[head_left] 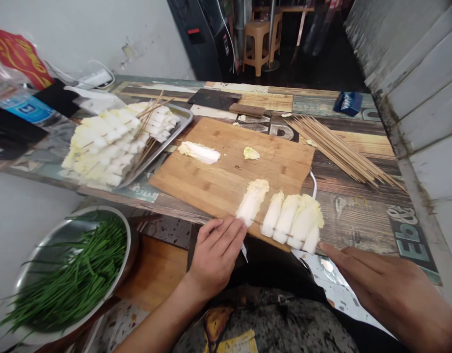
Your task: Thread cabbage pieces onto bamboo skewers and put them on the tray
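Left grip (219, 250): fingers closed on lower end of cabbage leaf (253, 198), near edge of cutting board (226, 179). Right grip (387, 284): at right end of skewered pieces (292, 223); cannot tell whether clamped. Farther up board: loose leaf (199, 152), scrap (251, 153). On desk (358, 211): cleaver (214, 99) behind board, bamboo sticks (347, 152) and blue box (348, 104) right, tray (185, 120) with stacked skewers (104, 142) left. Below: bowl (128, 240) of greens (78, 269).
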`<state>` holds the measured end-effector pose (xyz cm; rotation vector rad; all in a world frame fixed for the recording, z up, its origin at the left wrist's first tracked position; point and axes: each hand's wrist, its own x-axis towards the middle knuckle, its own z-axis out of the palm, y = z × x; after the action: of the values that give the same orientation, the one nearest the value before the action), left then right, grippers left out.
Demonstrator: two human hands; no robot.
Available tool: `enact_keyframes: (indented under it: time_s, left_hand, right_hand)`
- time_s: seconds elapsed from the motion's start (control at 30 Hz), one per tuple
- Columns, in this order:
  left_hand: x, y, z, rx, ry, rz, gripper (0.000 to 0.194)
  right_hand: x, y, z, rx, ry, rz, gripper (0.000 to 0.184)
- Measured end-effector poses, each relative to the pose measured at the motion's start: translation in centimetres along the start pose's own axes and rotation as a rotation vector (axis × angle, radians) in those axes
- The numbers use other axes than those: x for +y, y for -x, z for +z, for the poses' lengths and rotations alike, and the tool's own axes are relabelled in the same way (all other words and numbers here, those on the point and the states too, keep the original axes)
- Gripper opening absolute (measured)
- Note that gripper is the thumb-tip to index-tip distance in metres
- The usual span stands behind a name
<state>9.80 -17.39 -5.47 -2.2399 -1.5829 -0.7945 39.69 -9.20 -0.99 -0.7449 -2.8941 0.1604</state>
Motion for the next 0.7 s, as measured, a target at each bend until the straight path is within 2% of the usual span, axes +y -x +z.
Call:
enact_keyframes:
  time_s: [0.13,0.27,0.5,0.7]
  left_hand:
    - [0.0,0.2,0.1,0.007,0.002,-0.006,0.029]
    - [0.1,0.5,0.3,0.008,0.021,-0.025,0.03]
    - [0.3,0.1,0.3,0.021,0.003,-0.045,0.027]
    - [0.2,-0.4,0.0,0.013,-0.001,-0.035,0.026]
  right_hand:
    - [0.4,0.4,1.1,0.024,-0.085,0.013,0.047]
    - [0.7,0.9,1.8,0.035,-0.14,0.031,0.052]
    - [0.9,1.2,2.4,0.073,-0.153,0.022,0.05]
    - [1.0,1.3,2.8,0.055,-0.118,0.026,0.046]
